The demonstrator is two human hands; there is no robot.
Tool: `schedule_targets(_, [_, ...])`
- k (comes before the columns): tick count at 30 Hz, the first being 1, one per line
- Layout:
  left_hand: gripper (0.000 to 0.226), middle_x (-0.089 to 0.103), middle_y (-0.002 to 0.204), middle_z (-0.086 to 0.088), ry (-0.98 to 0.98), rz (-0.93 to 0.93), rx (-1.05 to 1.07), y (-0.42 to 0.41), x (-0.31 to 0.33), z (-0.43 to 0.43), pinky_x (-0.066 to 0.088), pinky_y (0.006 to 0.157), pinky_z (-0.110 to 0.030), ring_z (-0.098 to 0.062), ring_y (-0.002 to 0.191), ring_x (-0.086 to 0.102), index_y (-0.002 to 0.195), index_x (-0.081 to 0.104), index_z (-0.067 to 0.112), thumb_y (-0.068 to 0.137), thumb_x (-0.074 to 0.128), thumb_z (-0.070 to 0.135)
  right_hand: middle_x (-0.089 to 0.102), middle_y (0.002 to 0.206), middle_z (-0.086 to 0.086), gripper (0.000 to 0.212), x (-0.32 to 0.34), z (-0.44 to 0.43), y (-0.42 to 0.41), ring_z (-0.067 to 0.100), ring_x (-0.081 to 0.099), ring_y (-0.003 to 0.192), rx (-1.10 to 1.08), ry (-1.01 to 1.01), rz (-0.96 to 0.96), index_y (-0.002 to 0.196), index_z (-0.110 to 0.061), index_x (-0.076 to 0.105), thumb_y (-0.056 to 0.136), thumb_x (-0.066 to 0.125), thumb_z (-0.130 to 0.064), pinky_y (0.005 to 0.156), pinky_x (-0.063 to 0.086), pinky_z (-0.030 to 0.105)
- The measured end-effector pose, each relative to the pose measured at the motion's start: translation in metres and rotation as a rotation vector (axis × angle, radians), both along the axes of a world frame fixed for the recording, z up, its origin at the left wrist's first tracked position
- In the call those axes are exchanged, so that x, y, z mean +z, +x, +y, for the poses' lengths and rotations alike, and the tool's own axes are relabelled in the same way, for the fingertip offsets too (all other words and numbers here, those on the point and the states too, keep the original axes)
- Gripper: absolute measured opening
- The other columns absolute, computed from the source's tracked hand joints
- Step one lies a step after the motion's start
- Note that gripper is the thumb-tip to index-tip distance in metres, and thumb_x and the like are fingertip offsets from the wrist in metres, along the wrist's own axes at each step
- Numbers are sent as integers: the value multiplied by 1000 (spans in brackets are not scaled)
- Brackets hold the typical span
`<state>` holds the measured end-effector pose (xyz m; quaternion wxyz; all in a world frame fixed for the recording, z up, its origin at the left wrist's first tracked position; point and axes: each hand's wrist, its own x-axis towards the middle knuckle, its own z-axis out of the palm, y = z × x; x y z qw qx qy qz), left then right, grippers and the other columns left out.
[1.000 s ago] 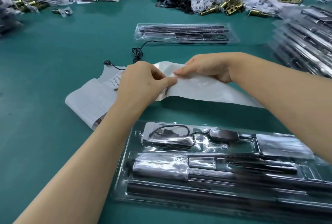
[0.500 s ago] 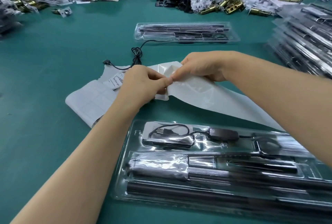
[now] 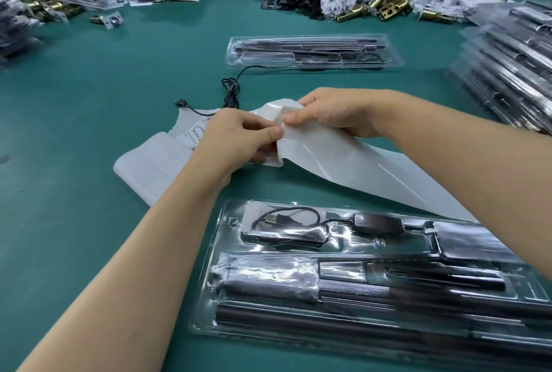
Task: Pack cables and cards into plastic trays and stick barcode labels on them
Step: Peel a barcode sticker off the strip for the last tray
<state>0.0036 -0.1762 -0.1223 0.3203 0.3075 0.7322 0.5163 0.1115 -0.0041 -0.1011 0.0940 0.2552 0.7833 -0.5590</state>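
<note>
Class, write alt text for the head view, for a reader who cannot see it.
The left hand and right hand pinch a white label sheet over a green table. A packed clear tray lies nearest; a second tray and loose black cable lie beyond.

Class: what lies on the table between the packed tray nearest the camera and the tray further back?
In the head view: the white label sheet, pinched by the left hand and right hand, plus a loose black cable.

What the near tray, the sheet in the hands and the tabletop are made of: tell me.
Near tray: thin clear plastic, glossy; contents show through under glare streaks. Label sheet: probably glossy-coated backing paper; white, buckles softly, shines. Tabletop: matte green mat, material unclear.
</note>
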Motion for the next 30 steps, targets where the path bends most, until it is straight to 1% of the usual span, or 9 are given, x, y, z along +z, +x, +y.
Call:
schedule_targets(4, [7, 79, 87, -14, -11, -22, 6, -2, -2, 0, 64, 81, -42, -31, 84, 78, 97, 79, 6, 93, 75, 11, 78, 90, 2, 21, -1, 2, -1, 17, 73, 73, 38, 14, -11, 98, -17, 73, 99, 66, -37, 57, 57, 25])
schedule_targets(9, [11, 79, 77, -5, -46, -11, 14, -5, -4, -1, 48, 52, -16, -11, 67, 75, 90, 79, 11, 93, 76, 20, 77, 89, 2, 21, -1, 3, 0, 16, 72, 72, 41, 38, -20, 98, -17, 72, 100, 66, -37, 58, 57, 25])
schedule_targets(14, [15, 78, 73, -3, -102, 16, 39, -5, -4, 1, 43, 44, -16, -9, 61, 72, 81, 76, 8, 94, 72, 15, 78, 86, 5, 23, 2, 6, 3, 18, 73, 72, 16, 151, -74, 93, -15, 70, 98, 67, -37, 60, 58, 28])
schedule_targets(17, [15, 78, 75, -7, -130, 56, 70, -3, -3, 2, 41, 42, -16, -14, 62, 74, 80, 74, 4, 90, 68, 14, 75, 86, 7, 32, 5, 9, 7, 22, 69, 72, 13, 355, -147, 91, -12, 69, 92, 72, -44, 65, 54, 32])
schedule_targets(21, [18, 74, 65, -3, -151, 137, 85, -3, 11, -2, 39, 39, -14, -18, 62, 76, 84, 73, 0, 89, 63, 14, 52, 73, 3, 47, 1, 9, 9, 24, 48, 73, 69, 791, -171, 81, -7, 59, 83, 76, -51, 60, 33, 33])
schedule_targets(24, [13, 74, 67, -1, -88, 355, -10, -8, 34, -9, 42, 42, -14, -10, 60, 74, 83, 76, 14, 90, 67, 20, 50, 93, -5, 49, 0, 2, 15, 24, 52, 101, -3, 1029, -162, 104, -18, 62, 79, 75, -58, 80, 40, 39])
schedule_targets(26, [10, 73, 67, 4, 86, 528, -129, -6, 48, -13, 49, 53, -17, -8, 61, 72, 83, 76, 23, 91, 72, 26, 48, 103, -5, 43, 5, -4, 24, 22, 49, 111, -75, 1140, -11, 110, -24, 62, 84, 72, -58, 92, 39, 43])
schedule_targets(28, [6, 72, 69, 8, 301, 562, -215, 1, 56, -15, 49, 59, -18, -8, 64, 69, 87, 75, 23, 92, 74, 26, 59, 97, -8, 29, 16, -12, 37, 11, 57, 94, -231, 956, 228, 100, -25, 68, 93, 65, -52, 82, 45, 35])
schedule_targets(30, [6, 70, 71, 7, 467, 526, -200, 9, 58, -16, 53, 59, -30, -11, 65, 65, 88, 74, 20, 90, 76, 25, 71, 84, -8, 33, 28, -20, 55, 6, 65, 75, -305, 449, 316, 94, -22, 74, 100, 58, -50, 67, 48, 28])
